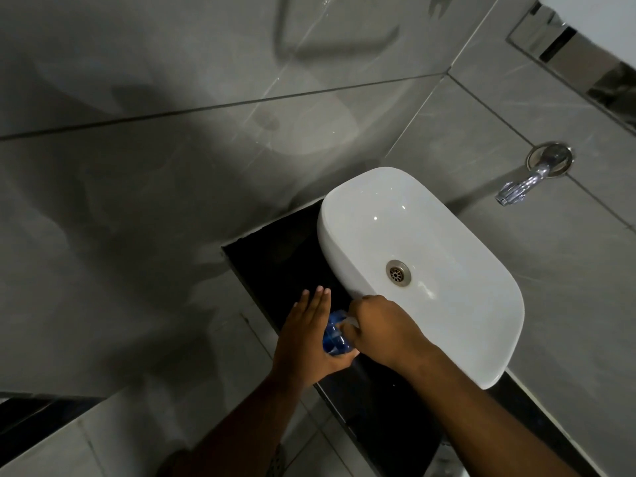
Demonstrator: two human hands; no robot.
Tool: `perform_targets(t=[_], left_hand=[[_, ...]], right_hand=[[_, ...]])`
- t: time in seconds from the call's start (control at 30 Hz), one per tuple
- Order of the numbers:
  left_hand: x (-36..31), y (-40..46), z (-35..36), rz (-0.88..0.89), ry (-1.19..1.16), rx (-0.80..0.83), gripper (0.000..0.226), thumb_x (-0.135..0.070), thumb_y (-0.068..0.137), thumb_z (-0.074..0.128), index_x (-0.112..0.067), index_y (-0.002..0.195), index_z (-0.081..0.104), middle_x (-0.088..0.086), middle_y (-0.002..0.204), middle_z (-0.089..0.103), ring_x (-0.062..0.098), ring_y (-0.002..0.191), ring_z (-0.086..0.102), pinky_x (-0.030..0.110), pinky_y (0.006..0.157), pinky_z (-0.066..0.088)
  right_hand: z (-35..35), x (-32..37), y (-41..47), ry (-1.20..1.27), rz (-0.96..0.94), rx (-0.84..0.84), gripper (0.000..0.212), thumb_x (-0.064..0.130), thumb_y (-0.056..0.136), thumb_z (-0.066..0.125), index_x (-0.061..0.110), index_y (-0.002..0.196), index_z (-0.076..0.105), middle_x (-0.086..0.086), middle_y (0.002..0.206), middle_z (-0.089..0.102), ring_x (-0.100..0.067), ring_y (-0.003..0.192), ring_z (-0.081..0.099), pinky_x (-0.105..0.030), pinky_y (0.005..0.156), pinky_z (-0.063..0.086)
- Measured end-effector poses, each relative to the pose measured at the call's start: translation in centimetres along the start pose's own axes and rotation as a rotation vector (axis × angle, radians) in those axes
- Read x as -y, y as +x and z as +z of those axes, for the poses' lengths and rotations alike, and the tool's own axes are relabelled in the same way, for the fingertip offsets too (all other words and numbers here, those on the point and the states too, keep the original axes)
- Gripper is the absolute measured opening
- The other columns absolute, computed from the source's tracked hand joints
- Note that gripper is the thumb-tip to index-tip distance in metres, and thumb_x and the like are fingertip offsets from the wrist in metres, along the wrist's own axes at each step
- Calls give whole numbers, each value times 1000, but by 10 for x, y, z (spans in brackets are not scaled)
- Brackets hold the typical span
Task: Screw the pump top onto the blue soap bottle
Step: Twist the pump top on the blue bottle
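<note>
The blue soap bottle (335,337) stands on the black counter (275,256) just left of the white basin. My left hand (306,335) presses against its left side, fingers stretched out flat and thumb curling under the bottle. My right hand (382,330) closes over the bottle's top from the right. A sliver of the whitish pump top (352,320) shows under its fingers; the rest of the pump is hidden by that hand.
A white countertop basin (481,277) with a metal drain (398,273) sits right beside the bottle. A chrome tap (526,182) sticks out of the grey tiled wall above it. A mirror edge (585,60) is at the top right.
</note>
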State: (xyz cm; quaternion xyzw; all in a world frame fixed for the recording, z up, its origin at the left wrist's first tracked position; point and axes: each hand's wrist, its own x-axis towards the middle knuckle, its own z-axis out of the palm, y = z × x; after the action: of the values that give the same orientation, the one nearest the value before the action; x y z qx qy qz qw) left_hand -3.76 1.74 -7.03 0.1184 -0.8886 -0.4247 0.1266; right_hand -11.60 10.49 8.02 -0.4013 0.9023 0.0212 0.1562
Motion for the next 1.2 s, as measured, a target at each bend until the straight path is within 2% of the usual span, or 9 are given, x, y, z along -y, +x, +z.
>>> perform_targets(t=[0.07,0.2,0.3,0.43,0.6,0.8,0.97,1.1,1.2], left_hand=[[-1,0,0,0,-7,-7,112,-70,60,60,-17,148,14,5,156,23,23,145,11,48,115,23],[-1,0,-2,17,-31,-7,113,-63,59,67,-21,146,9,5,156,23,25,145,11,52,115,25],[-1,0,-2,9,-26,13,114,-66,58,65,-24,145,5,5,157,20,24,145,9,50,116,22],[-3,0,-2,-10,-12,2,113,-71,59,59,-18,147,12,6,157,21,25,145,9,46,116,21],[-2,0,-1,6,-35,5,113,-64,58,66,-22,146,7,6,156,21,26,145,9,51,116,22],[-1,0,0,-13,-15,5,113,-72,59,59,-17,148,14,4,157,21,23,145,9,45,116,20],[-1,-1,1,-2,-45,-9,111,-66,59,64,-16,147,17,7,156,24,26,145,12,52,115,25],[-1,0,2,-18,-35,-19,113,-71,58,63,-19,147,17,5,156,25,24,145,12,48,115,25],[-1,0,3,-18,-39,-36,112,-70,58,65,-17,147,21,5,155,26,23,145,13,45,115,24]], right_hand=[[-1,-2,0,25,-1,-4,25,36,86,59,12,78,58,-3,73,56,-19,65,56,-29,55,42],[-3,-4,-3,161,-22,83,41,25,77,73,18,115,59,-3,107,63,-21,94,61,-36,78,55],[-1,-4,-3,100,-18,69,29,21,78,69,16,106,64,-5,100,63,-22,88,63,-32,71,54],[2,-4,-4,-57,16,-52,25,41,84,60,18,75,59,2,67,50,-17,62,54,-22,47,31],[-1,-5,-3,152,-20,58,37,26,77,70,20,112,58,-1,106,62,-21,93,61,-34,74,53],[2,-3,0,-17,43,-36,27,42,84,60,15,81,63,0,70,55,-20,67,60,-27,55,42],[-1,-6,0,232,6,52,47,33,73,73,21,115,56,8,101,56,-12,89,57,-27,71,50],[3,-4,-1,105,74,-25,18,35,81,65,17,83,65,-1,79,65,-17,71,62,-24,52,41],[6,-5,-1,91,140,-82,40,55,81,59,16,74,65,0,67,64,-14,61,61,-27,51,44]])
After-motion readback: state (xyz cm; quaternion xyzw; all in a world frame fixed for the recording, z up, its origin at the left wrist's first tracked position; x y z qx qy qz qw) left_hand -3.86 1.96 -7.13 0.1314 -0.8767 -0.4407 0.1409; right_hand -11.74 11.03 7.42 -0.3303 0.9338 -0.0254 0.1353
